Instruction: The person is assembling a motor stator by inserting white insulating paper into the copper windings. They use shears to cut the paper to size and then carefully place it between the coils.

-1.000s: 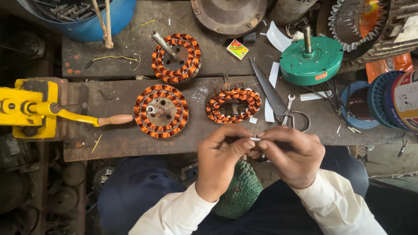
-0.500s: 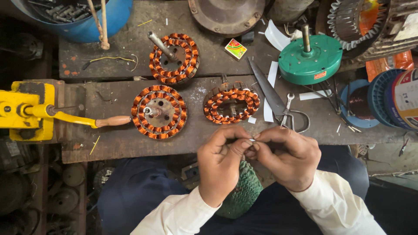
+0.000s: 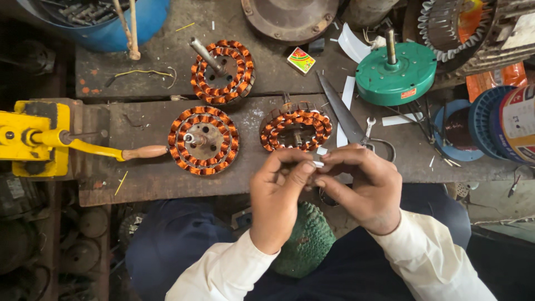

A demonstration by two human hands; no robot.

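1. Broadly, a worn grey wooden tabletop [image 3: 167, 184] spans the view, with the person's dark-trousered lap below its near edge.
2. At the far left a yellow hand-crank tool [image 3: 33, 139] is fixed, its wooden handle [image 3: 144, 151] reaching toward the middle.
3. Far right, a green round motor housing [image 3: 395, 75] stands with its shaft upright.
4. Three copper-wound stators lie on the tabletop: one at the back [image 3: 222, 71] with a shaft tilted through it, one in front of it [image 3: 204, 140] just beside the wooden handle, and a third [image 3: 295, 128] right above the hands.
5. A pair of long scissors [image 3: 343, 114] lies slanted between the third stator and the green housing.
6. The left hand [image 3: 278, 198] and right hand [image 3: 362, 187] meet just off the tabletop's near edge, fingertips touching.
7. Both are pinched shut on a small white strip [image 3: 318, 164], held between them in the air, below the third stator and above a green knitted bundle [image 3: 305, 245] in the lap.
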